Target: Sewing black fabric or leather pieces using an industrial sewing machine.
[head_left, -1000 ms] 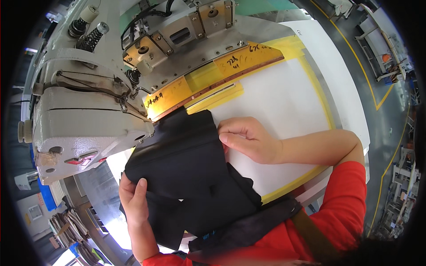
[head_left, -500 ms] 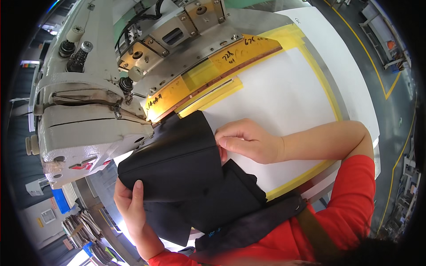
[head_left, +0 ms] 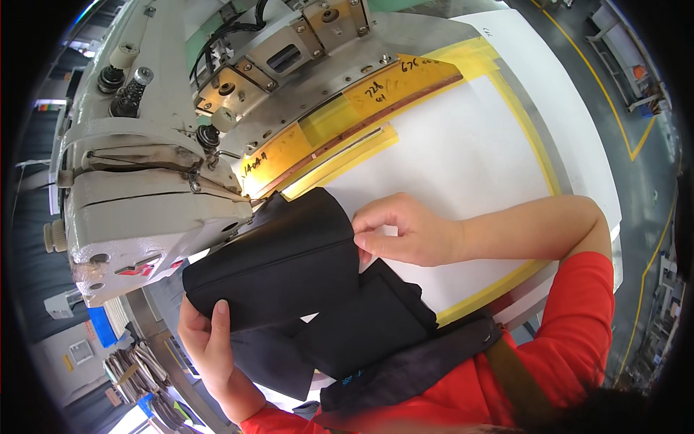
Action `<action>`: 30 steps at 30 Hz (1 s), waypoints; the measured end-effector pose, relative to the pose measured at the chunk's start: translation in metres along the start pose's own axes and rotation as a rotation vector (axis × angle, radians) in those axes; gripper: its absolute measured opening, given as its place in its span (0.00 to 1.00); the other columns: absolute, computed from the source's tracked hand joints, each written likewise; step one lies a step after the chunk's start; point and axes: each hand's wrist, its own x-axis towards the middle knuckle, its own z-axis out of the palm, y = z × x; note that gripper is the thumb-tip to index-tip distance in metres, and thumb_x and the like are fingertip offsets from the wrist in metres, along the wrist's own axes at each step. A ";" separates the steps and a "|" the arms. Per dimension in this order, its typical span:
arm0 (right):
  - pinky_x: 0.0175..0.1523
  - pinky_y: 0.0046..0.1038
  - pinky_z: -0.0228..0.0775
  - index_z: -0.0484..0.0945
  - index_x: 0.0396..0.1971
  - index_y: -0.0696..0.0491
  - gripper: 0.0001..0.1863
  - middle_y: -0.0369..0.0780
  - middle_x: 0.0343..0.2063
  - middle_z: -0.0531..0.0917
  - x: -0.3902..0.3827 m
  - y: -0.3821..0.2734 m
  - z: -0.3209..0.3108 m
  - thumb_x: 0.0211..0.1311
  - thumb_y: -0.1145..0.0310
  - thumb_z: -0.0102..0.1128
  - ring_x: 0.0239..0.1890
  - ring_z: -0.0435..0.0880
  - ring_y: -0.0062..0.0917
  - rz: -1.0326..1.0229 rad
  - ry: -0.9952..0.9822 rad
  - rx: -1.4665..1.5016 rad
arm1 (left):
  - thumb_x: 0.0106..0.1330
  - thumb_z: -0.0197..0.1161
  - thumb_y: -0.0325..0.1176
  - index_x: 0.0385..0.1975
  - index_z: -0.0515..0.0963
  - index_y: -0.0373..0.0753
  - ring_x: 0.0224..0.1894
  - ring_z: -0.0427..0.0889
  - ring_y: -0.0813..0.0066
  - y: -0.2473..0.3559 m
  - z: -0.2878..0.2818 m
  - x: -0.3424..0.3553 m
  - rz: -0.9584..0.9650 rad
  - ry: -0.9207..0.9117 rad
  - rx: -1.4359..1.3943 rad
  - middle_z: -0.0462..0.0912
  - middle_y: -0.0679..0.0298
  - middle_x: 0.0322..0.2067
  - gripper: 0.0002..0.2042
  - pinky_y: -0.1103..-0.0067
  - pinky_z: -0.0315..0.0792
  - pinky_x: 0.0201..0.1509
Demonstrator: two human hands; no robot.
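A piece of black fabric (head_left: 282, 253) with a stitched seam across it is stretched between my hands, curled over at the top. My left hand (head_left: 206, 340) grips its lower left corner, thumb on top and fingers behind. My right hand (head_left: 405, 230) pinches the right edge between thumb and fingertips; the fingertips are partly hidden. More black fabric (head_left: 369, 311) hangs in folds below, over the table edge and toward my lap. The head of a white sewing machine (head_left: 155, 210) stands just beyond the fabric's left end.
A metal clamp bar with a yellow-taped plate (head_left: 376, 90) lies across the far side of the work surface. The white table top (head_left: 463, 152) is edged with yellow tape (head_left: 531, 145). Thread tension posts (head_left: 130, 94) rise from the machine. Stacked papers (head_left: 137, 369) sit at lower left.
My left hand and the fabric's left end have moved slightly left and toward me. The fabric's upper edge sits a little lower and curls more. My right hand has barely moved.
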 end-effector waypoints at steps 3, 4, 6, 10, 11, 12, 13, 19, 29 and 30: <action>0.41 0.25 0.75 0.74 0.26 0.62 0.09 0.39 0.27 0.80 -0.001 0.000 -0.001 0.65 0.75 0.51 0.32 0.81 0.21 -0.010 0.012 -0.038 | 0.67 0.56 0.26 0.56 0.70 0.26 0.53 0.75 0.73 0.004 0.002 0.000 0.050 -0.004 0.016 0.79 0.57 0.49 0.19 0.77 0.62 0.61; 0.41 0.25 0.74 0.74 0.26 0.62 0.09 0.39 0.26 0.80 -0.002 -0.002 -0.001 0.65 0.74 0.51 0.31 0.81 0.21 -0.012 0.021 -0.055 | 0.67 0.57 0.26 0.54 0.71 0.27 0.50 0.76 0.75 0.006 0.004 0.001 0.052 0.012 0.013 0.80 0.58 0.47 0.18 0.79 0.64 0.59; 0.41 0.25 0.74 0.74 0.25 0.61 0.09 0.39 0.25 0.79 -0.002 -0.003 -0.001 0.64 0.74 0.51 0.31 0.81 0.21 -0.014 0.029 -0.072 | 0.67 0.59 0.27 0.53 0.72 0.27 0.48 0.76 0.76 0.007 0.005 0.001 0.054 0.029 0.009 0.81 0.60 0.45 0.16 0.80 0.65 0.57; 0.41 0.24 0.73 0.75 0.26 0.61 0.10 0.38 0.25 0.80 -0.002 -0.002 -0.001 0.65 0.73 0.50 0.31 0.81 0.20 -0.023 0.022 -0.077 | 0.67 0.59 0.27 0.52 0.72 0.27 0.48 0.76 0.76 0.009 0.003 0.001 0.054 0.023 0.042 0.81 0.60 0.44 0.16 0.80 0.65 0.56; 0.41 0.23 0.73 0.76 0.26 0.61 0.11 0.38 0.24 0.81 -0.002 -0.002 -0.001 0.66 0.71 0.49 0.31 0.81 0.19 -0.038 0.020 -0.098 | 0.67 0.58 0.27 0.52 0.72 0.27 0.47 0.76 0.76 0.009 0.002 0.001 0.053 0.016 0.058 0.81 0.60 0.44 0.16 0.80 0.65 0.56; 0.41 0.23 0.73 0.76 0.26 0.61 0.11 0.38 0.24 0.81 -0.001 -0.003 -0.001 0.66 0.71 0.49 0.31 0.81 0.19 -0.038 0.019 -0.099 | 0.67 0.58 0.27 0.52 0.72 0.27 0.47 0.76 0.76 0.009 0.000 0.002 0.053 0.017 0.057 0.81 0.60 0.44 0.16 0.80 0.65 0.56; 0.42 0.24 0.73 0.75 0.26 0.61 0.10 0.39 0.25 0.80 -0.002 -0.003 -0.002 0.65 0.73 0.49 0.32 0.81 0.19 -0.021 0.009 -0.097 | 0.67 0.58 0.26 0.54 0.71 0.27 0.50 0.76 0.75 0.009 -0.002 0.002 0.047 -0.009 0.062 0.80 0.59 0.46 0.17 0.79 0.64 0.58; 0.44 0.25 0.72 0.77 0.30 0.62 0.09 0.39 0.28 0.80 0.000 0.002 -0.004 0.66 0.74 0.49 0.34 0.80 0.20 -0.013 0.005 -0.013 | 0.67 0.57 0.26 0.56 0.70 0.27 0.51 0.76 0.74 0.010 -0.002 0.004 0.035 -0.026 0.068 0.80 0.58 0.48 0.18 0.78 0.64 0.60; 0.40 0.24 0.72 0.75 0.26 0.60 0.11 0.38 0.25 0.81 -0.003 -0.003 -0.004 0.66 0.69 0.54 0.33 0.82 0.19 -0.019 0.052 -0.199 | 0.67 0.55 0.20 0.52 0.71 0.29 0.45 0.77 0.81 0.008 0.007 0.005 0.020 -0.038 -0.001 0.80 0.63 0.43 0.14 0.83 0.70 0.50; 0.40 0.24 0.72 0.75 0.26 0.60 0.11 0.38 0.25 0.81 -0.002 -0.002 -0.003 0.66 0.69 0.54 0.33 0.82 0.19 -0.031 0.023 -0.198 | 0.67 0.55 0.20 0.52 0.71 0.29 0.45 0.76 0.81 0.008 0.007 0.005 0.024 -0.039 -0.027 0.80 0.63 0.43 0.15 0.83 0.69 0.51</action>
